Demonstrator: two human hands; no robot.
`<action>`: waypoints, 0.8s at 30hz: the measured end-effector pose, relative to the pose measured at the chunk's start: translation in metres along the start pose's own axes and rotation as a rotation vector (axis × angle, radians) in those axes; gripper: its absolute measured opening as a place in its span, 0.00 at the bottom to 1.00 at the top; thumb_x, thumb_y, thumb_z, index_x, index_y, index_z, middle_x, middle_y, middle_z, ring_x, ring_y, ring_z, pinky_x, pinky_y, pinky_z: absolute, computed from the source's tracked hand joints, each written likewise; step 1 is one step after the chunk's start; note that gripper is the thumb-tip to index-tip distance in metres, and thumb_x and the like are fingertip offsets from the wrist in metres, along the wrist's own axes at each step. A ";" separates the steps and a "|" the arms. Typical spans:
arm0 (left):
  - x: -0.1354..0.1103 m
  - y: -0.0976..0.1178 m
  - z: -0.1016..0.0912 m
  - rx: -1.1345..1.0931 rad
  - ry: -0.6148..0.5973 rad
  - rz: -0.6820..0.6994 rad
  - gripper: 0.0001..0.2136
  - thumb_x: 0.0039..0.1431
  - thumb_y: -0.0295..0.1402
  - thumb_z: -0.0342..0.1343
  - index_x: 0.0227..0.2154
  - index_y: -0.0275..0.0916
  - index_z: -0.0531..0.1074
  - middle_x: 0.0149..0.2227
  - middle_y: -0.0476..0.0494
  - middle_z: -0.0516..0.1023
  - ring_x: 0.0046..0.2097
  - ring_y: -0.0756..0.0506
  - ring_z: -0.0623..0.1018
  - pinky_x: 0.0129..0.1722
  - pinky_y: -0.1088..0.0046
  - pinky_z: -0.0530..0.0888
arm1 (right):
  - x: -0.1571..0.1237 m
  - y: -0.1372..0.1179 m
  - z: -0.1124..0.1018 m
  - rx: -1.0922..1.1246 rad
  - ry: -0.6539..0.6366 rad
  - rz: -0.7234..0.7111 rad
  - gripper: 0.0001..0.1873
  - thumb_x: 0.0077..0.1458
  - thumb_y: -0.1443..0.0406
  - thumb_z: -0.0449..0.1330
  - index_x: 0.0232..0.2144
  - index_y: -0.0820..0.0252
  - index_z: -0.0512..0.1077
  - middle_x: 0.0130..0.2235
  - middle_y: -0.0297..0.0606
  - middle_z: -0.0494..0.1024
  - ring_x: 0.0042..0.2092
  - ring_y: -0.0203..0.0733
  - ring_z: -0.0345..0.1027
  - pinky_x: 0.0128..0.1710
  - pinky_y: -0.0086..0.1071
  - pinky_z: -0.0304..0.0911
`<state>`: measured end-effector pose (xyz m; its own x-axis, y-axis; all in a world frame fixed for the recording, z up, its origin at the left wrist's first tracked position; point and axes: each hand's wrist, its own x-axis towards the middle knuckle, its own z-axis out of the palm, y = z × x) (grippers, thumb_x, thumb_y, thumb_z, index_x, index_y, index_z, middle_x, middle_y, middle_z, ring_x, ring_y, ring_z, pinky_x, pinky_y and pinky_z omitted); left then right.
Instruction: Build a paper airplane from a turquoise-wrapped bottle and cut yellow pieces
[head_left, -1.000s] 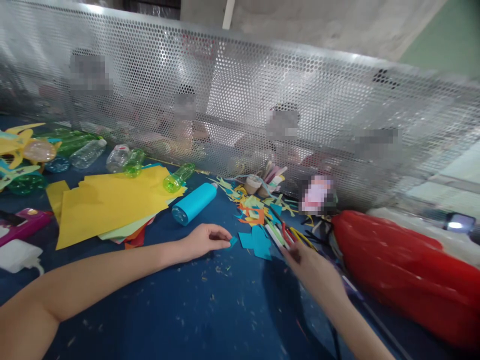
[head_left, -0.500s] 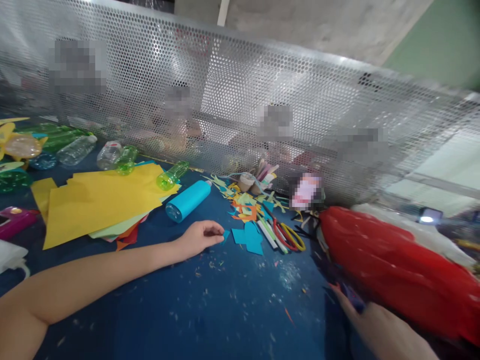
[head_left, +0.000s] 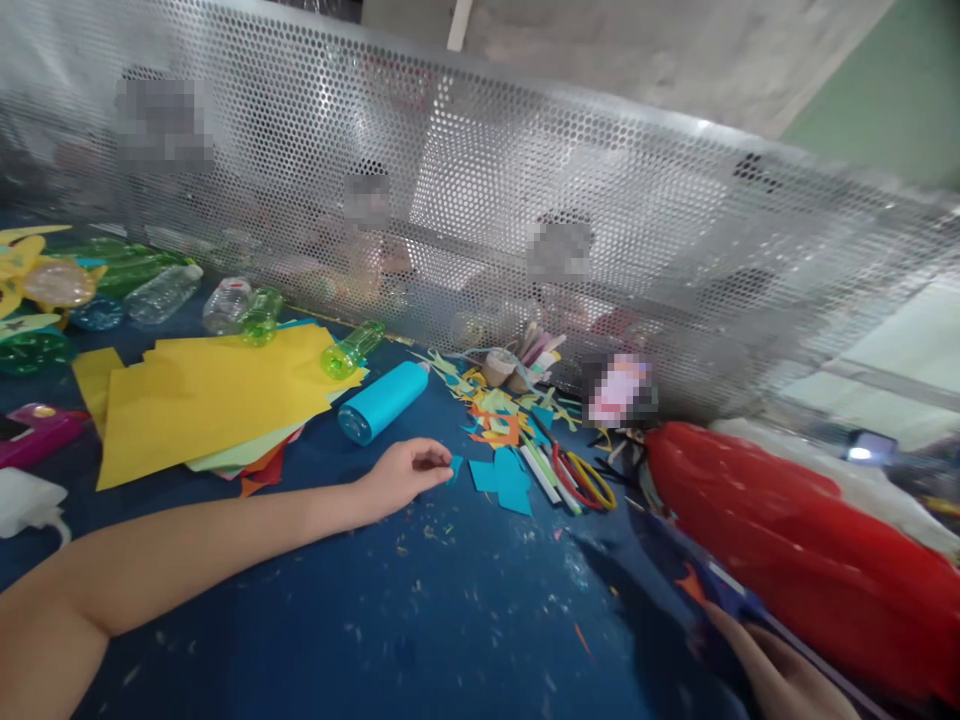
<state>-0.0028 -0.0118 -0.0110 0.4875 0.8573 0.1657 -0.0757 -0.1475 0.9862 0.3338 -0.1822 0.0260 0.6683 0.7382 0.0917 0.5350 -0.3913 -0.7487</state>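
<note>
My left hand point(head_left: 409, 478) rests on the blue table, thumb and fingertips closed on a small piece of blue paper point(head_left: 455, 469). Several cut blue paper pieces point(head_left: 512, 482) lie just right of it. Beyond my left forearm is a bottle wrapped in blue paper point(head_left: 386, 402), lying on its side. At the lower right my right hand point(head_left: 772, 665) is wrapped round a dark blue glue gun point(head_left: 697, 570) with an orange trigger. The glue gun is blurred by motion, and the frame edge cuts off part of the hand.
Yellow paper sheets point(head_left: 214, 395) and clear and green bottles point(head_left: 161, 293) lie at left. Paper scraps point(head_left: 499, 415), thin sticks point(head_left: 541, 474) and red and yellow loops point(head_left: 592, 485) are mid-table. A red plastic bag point(head_left: 795, 545) bounds the right; a perforated metal screen point(head_left: 465, 210) stands behind.
My right hand and the glue gun have come further into view at the lower right. The left hand keeps its pinch on the blue paper; the view has shifted slightly.
</note>
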 end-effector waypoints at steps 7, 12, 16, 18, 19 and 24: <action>0.006 -0.003 -0.001 -0.091 0.085 0.007 0.11 0.48 0.35 0.60 0.32 0.35 0.67 0.31 0.47 0.73 0.35 0.48 0.74 0.39 0.70 0.70 | -0.008 -0.069 0.050 0.548 -0.187 0.215 0.18 0.31 0.57 0.69 0.27 0.56 0.72 0.23 0.35 0.75 0.23 0.40 0.70 0.16 0.28 0.66; 0.012 -0.001 -0.006 -0.115 0.088 0.033 0.10 0.48 0.34 0.59 0.31 0.36 0.66 0.30 0.49 0.71 0.34 0.50 0.72 0.39 0.71 0.69 | -0.008 -0.121 0.098 0.676 -0.431 -0.020 0.17 0.41 0.54 0.65 0.29 0.60 0.71 0.22 0.33 0.70 0.22 0.36 0.64 0.18 0.27 0.61; 0.015 -0.002 -0.009 -0.125 0.124 0.011 0.11 0.47 0.34 0.61 0.30 0.36 0.65 0.29 0.50 0.70 0.33 0.50 0.72 0.39 0.71 0.70 | -0.014 -0.136 0.126 0.470 -0.368 -0.308 0.18 0.46 0.53 0.62 0.19 0.60 0.65 0.18 0.29 0.64 0.21 0.32 0.57 0.21 0.27 0.56; 0.016 -0.003 -0.009 -0.120 0.161 0.009 0.12 0.46 0.35 0.62 0.30 0.36 0.66 0.30 0.49 0.71 0.35 0.49 0.73 0.41 0.70 0.70 | -0.019 -0.135 0.133 0.355 -0.384 -0.356 0.18 0.47 0.52 0.60 0.20 0.60 0.66 0.17 0.28 0.62 0.20 0.32 0.55 0.20 0.28 0.54; 0.016 -0.004 -0.009 -0.112 0.183 0.013 0.12 0.46 0.35 0.62 0.30 0.36 0.66 0.31 0.48 0.71 0.36 0.49 0.73 0.42 0.70 0.70 | -0.021 -0.133 0.135 0.326 -0.401 -0.367 0.18 0.47 0.51 0.60 0.23 0.61 0.68 0.17 0.28 0.62 0.20 0.33 0.55 0.20 0.28 0.54; 0.015 -0.005 -0.008 -0.126 0.229 0.040 0.11 0.48 0.36 0.60 0.31 0.36 0.67 0.31 0.48 0.71 0.35 0.49 0.73 0.39 0.69 0.73 | -0.031 -0.120 0.137 0.305 -0.475 -0.443 0.21 0.49 0.49 0.56 0.34 0.60 0.72 0.19 0.31 0.67 0.22 0.37 0.60 0.23 0.31 0.59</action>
<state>-0.0020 0.0059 -0.0135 0.2731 0.9434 0.1881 -0.2055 -0.1338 0.9695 0.1779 -0.0824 0.0233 0.0880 0.9786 0.1860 0.4890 0.1202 -0.8640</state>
